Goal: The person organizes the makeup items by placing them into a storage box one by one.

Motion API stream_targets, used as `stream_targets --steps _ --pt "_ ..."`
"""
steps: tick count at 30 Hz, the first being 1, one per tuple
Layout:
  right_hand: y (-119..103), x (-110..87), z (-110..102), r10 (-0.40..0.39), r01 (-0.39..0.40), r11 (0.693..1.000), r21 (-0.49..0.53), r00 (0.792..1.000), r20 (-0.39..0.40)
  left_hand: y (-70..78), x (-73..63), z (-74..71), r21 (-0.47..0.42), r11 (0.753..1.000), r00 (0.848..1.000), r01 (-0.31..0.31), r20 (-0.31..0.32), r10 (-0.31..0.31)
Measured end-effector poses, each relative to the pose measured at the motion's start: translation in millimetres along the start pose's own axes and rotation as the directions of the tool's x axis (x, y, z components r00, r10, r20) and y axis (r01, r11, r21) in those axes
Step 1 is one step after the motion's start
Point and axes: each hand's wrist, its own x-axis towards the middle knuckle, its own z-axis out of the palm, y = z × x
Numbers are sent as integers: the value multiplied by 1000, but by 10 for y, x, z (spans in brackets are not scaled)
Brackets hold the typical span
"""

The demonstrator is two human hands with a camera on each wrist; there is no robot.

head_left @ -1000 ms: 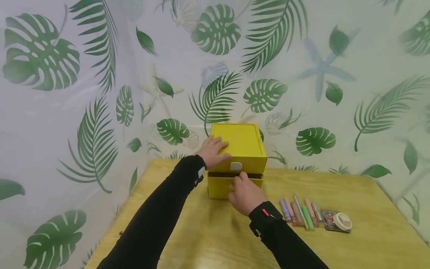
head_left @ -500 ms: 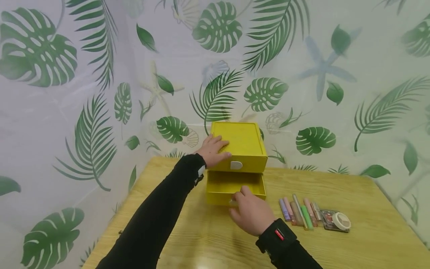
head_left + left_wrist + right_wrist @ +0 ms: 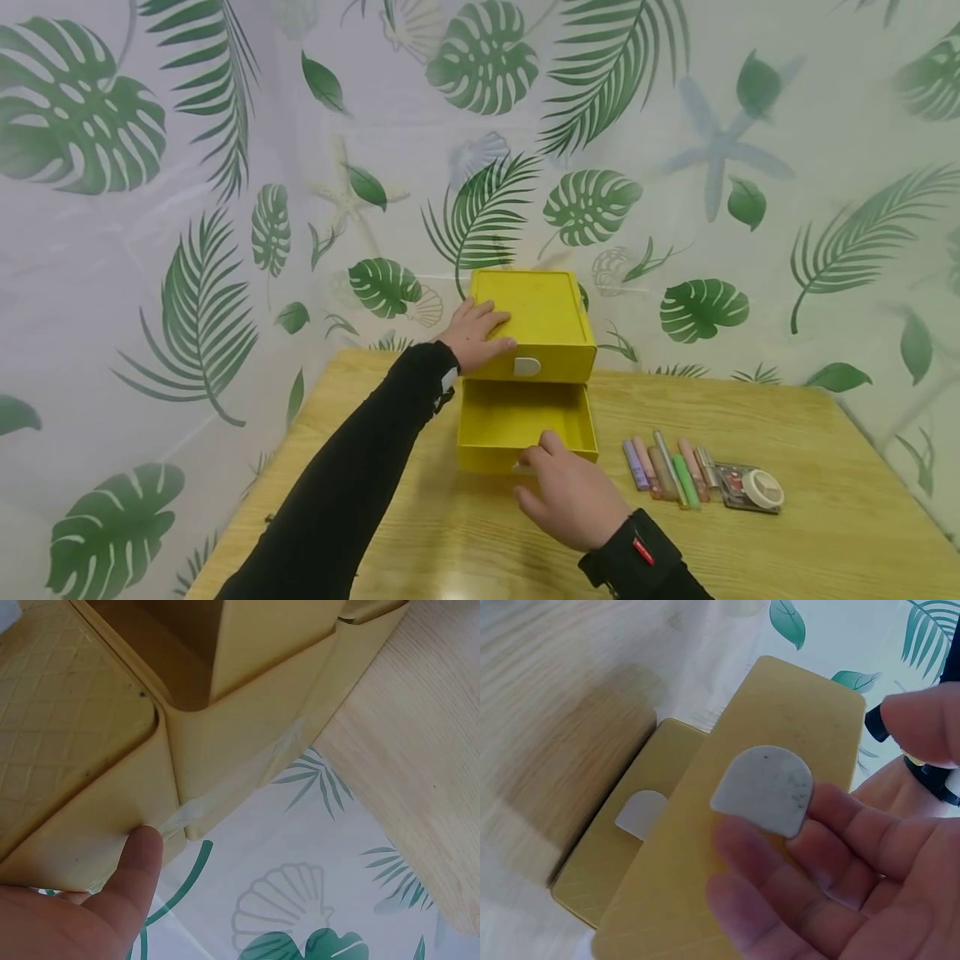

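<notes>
A yellow two-drawer storage box (image 3: 528, 308) stands on the table; its lower drawer (image 3: 525, 412) is pulled out, with a bare yellow floor showing. My left hand (image 3: 474, 335) rests on the top's left front part, fingers spread. In the left wrist view, a finger of the left hand (image 3: 127, 892) touches the box near an edge. My right hand (image 3: 573, 496) is at the lower drawer's front and holds its white handle (image 3: 765, 787) between thumb and fingers. The upper drawer's white handle (image 3: 527, 367) is untouched, and that drawer is closed.
Right of the box lie several slim tubes (image 3: 667, 471) in a row. Beside them is a flat dark case (image 3: 738, 487) with a round cream-lidded container (image 3: 763, 489) at its end. A leaf-patterned sheet (image 3: 480, 208) hangs behind the wooden table (image 3: 750, 558).
My right hand has drawn the lower drawer out toward me, from a narrow gap to well open. The left hand has stayed on the box top.
</notes>
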Motion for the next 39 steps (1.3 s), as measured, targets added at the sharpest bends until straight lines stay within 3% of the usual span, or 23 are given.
stream_targets --steps 6,9,12,17,21,24,30,39 --pt "99 -69 -27 -56 55 996 65 998 9 6 -8 -12 2 1000 1000 -2 4 2" --pt "190 -147 -112 -85 80 976 202 996 17 6 -4 -4 1 1000 1000 2 6 -2" --pt "306 -260 -214 -82 75 934 350 997 6 -1 -6 3 -1 1000 1000 -1 8 1" --pt "600 -425 -320 11 19 879 477 998 -60 -4 -3 12 -7 1000 1000 -6 17 7" --pt "867 -462 -359 157 -106 829 549 986 -47 -10 6 4 -9 1000 1000 -3 26 3" --pt "1062 -442 -314 244 -192 838 511 969 -35 -9 9 -10 -11 1000 1000 -7 19 7" --pt "1436 -370 -16 275 -270 900 344 961 33 -19 16 -14 -15 1000 1000 -25 10 25" --pt "1556 -229 200 301 -305 948 94 952 59 -17 4 -18 -14 1000 1000 -23 1 23"
